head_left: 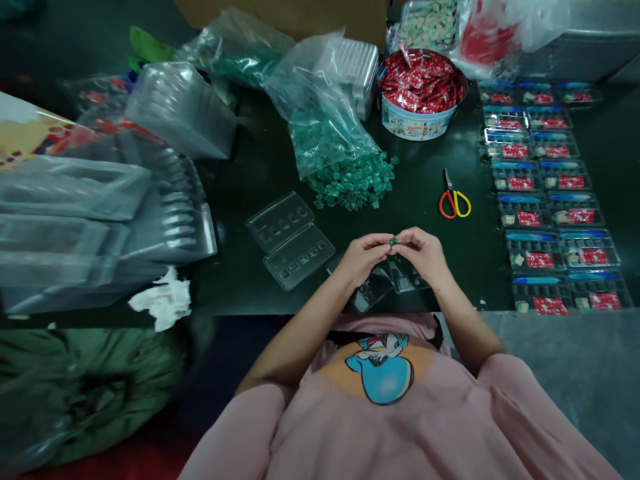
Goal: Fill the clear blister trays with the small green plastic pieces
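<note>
While pinching a green piece between left hand and right hand, looks partway along, with many packed trays but an open tray unfilled.

I can slide ahead over the dark table between the green pieces and the scissors. Farther on, the round tin blocks me. Filled trays stop me on the right.
</note>
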A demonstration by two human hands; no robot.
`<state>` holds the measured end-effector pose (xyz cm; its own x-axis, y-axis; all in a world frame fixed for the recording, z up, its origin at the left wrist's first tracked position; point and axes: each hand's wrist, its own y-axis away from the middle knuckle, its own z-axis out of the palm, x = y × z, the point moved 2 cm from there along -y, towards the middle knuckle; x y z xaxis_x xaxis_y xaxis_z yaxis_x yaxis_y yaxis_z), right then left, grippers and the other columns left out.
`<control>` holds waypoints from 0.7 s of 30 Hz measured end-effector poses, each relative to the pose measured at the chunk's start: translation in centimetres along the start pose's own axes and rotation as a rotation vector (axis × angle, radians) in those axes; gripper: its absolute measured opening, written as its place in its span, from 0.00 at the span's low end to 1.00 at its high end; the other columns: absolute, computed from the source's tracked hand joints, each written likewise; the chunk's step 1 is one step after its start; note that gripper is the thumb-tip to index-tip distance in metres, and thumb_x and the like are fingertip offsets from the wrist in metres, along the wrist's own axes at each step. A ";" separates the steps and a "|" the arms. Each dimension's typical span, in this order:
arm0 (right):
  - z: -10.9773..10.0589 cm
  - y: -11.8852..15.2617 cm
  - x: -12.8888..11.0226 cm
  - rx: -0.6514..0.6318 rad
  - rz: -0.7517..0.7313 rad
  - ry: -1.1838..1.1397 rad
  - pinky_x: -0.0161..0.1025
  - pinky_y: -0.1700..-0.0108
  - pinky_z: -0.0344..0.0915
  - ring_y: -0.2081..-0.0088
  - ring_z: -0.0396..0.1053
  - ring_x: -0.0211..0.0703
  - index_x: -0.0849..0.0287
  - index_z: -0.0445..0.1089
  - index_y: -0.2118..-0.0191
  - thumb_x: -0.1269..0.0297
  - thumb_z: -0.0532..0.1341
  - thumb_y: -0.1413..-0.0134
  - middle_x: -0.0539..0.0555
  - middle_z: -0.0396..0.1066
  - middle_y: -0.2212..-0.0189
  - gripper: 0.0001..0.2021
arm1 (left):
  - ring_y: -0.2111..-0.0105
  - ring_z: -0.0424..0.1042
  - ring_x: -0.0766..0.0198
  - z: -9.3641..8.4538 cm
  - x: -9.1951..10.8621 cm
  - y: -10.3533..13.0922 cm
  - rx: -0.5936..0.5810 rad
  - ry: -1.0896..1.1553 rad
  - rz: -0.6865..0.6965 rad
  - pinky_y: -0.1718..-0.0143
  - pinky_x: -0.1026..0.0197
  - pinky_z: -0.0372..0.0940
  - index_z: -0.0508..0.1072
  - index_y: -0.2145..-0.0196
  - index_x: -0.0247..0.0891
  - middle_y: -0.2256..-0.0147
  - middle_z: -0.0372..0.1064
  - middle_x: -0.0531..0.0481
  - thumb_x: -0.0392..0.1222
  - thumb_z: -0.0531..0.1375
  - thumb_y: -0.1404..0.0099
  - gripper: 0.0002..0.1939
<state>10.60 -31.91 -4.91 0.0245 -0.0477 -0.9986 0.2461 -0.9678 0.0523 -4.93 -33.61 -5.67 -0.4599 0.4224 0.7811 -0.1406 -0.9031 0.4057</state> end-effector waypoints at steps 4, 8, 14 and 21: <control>-0.2 0.2 0.2 -0.038 0.032 -0.118 0.39 0.63 0.67 0.69 0.72 0.38 0.57 0.72 0.66 0.58 0.69 0.53 0.49 0.74 0.72 0.10 | 0.71 0.73 0.68 0.0 -0.1 -0.1 -0.022 -0.050 0.024 0.68 0.65 0.64 0.78 0.67 0.34 0.71 0.75 0.50 0.39 0.73 0.55 0.16; -0.3 0.4 0.4 0.017 0.022 -0.120 0.36 0.67 0.63 0.73 0.66 0.35 0.57 0.70 0.70 0.59 0.69 0.54 0.47 0.70 0.75 0.10 | 0.72 0.72 0.69 0.0 -0.2 -0.1 -0.043 -0.068 0.012 0.68 0.66 0.63 0.77 0.69 0.35 0.72 0.73 0.52 0.36 0.73 0.57 0.14; -0.3 0.5 0.8 -0.026 0.027 -0.154 0.33 0.69 0.57 0.74 0.60 0.32 0.57 0.66 0.71 0.66 0.65 0.54 0.45 0.65 0.75 0.06 | 0.73 0.68 0.72 0.3 -0.5 -0.1 -0.092 0.067 -0.118 0.68 0.67 0.63 0.75 0.73 0.35 0.74 0.69 0.55 0.34 0.73 0.59 0.14; -1.5 0.8 0.3 -0.024 -0.020 -0.061 0.34 0.68 0.58 0.73 0.61 0.33 0.57 0.65 0.70 0.68 0.63 0.53 0.46 0.64 0.75 0.04 | 0.73 0.69 0.71 0.4 -1.3 -0.6 -0.048 0.016 -0.056 0.68 0.67 0.62 0.78 0.70 0.35 0.74 0.69 0.54 0.34 0.70 0.56 0.12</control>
<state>12.26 -32.34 -5.20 -0.0394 -0.0445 -0.9982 0.2693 -0.9625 0.0323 -3.90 -33.61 -6.72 -0.4638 0.4717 0.7499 -0.2083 -0.8808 0.4252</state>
